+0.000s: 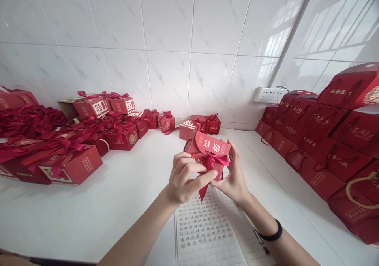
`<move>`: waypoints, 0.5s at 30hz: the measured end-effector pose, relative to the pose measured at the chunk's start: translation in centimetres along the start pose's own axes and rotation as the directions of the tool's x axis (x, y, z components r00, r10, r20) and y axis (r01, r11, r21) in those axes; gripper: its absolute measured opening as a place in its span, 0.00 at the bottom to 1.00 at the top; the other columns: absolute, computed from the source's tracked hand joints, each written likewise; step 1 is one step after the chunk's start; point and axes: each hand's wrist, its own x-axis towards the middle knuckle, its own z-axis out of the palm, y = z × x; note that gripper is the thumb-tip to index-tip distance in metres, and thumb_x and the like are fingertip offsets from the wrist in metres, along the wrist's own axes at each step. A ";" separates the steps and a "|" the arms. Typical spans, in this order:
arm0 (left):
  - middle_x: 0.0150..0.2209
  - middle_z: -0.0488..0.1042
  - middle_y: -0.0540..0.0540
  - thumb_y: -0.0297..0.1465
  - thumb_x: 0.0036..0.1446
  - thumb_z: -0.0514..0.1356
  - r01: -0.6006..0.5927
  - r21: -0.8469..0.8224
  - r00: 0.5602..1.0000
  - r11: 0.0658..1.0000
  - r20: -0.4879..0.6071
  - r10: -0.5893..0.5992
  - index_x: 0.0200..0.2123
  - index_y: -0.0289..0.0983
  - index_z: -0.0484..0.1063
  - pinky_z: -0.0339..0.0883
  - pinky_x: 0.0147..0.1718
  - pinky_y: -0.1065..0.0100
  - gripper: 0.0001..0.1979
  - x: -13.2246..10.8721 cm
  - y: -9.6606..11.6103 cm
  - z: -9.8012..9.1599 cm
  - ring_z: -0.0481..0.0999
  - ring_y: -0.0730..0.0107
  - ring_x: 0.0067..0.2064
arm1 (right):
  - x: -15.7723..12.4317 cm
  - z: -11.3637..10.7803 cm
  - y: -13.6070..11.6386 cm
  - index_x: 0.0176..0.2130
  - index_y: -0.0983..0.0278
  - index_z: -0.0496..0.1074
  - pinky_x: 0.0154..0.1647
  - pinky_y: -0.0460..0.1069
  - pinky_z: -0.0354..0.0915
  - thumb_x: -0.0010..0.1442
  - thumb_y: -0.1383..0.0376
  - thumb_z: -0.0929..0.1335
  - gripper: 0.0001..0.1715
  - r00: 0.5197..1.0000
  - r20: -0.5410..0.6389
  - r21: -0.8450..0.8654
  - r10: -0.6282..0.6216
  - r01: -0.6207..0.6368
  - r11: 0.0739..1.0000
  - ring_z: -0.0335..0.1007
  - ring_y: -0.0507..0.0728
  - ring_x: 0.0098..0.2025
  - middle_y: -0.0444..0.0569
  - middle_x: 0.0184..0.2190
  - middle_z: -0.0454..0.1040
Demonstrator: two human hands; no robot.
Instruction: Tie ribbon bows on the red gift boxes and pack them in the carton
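Between both hands a small red gift box [219, 150] is held up above the table, tilted, with pale lettering on its curved flap. A dark pink ribbon [211, 162] is tied in a bow on its front, one tail hanging down. My left hand [188, 176] is closed around the box's left side, its fingertips at the ribbon. From the right, my right hand [234, 175] grips the box with thumb below and fingers behind, partly hidden. Underneath lies an open notebook [207, 226] filled with handwriting.
Ribboned red boxes [122, 136] crowd the left, beside a heap of ribbons [32, 120]. Several boxes [189, 129] stand by the tiled wall. Stacked red boxes [319, 143] with handles line the right, near a power strip [270, 95]. A pen [260, 241] lies on the notebook.
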 end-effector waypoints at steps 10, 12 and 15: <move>0.28 0.69 0.51 0.23 0.57 0.58 -0.005 0.006 1.000 1.000 -0.001 0.005 0.36 0.41 0.72 0.65 0.39 0.66 0.08 0.2 0.1 0.0 0.66 0.74 0.32 | 0.0 0.0 0.0 0.66 0.52 0.38 0.56 0.64 0.63 0.49 0.56 0.73 0.57 1.000 -0.005 0.034 -0.023 0.024 0.999 0.52 0.69 0.63 0.55 0.64 0.49; 0.28 0.68 0.52 0.23 0.58 0.57 0.000 0.002 1.000 1.000 -0.003 0.000 0.38 0.42 0.71 0.65 0.39 0.66 0.08 0.1 0.1 0.1 0.66 0.74 0.32 | -0.1 -0.1 0.1 0.66 0.52 0.38 0.56 0.63 0.63 0.50 0.56 0.73 0.57 1.000 -0.006 0.036 -0.021 0.022 0.999 0.53 0.69 0.63 0.55 0.64 0.49; 0.32 0.68 0.49 0.33 0.57 0.60 0.038 -0.057 0.999 0.998 -0.028 -0.040 0.51 0.40 0.65 0.66 0.40 0.65 0.18 -0.2 0.0 0.4 0.68 0.71 0.36 | -0.1 -0.1 0.5 0.66 0.52 0.38 0.56 0.62 0.64 0.49 0.53 0.74 0.59 1.000 0.005 0.047 0.002 -0.002 0.999 0.52 0.70 0.64 0.56 0.65 0.47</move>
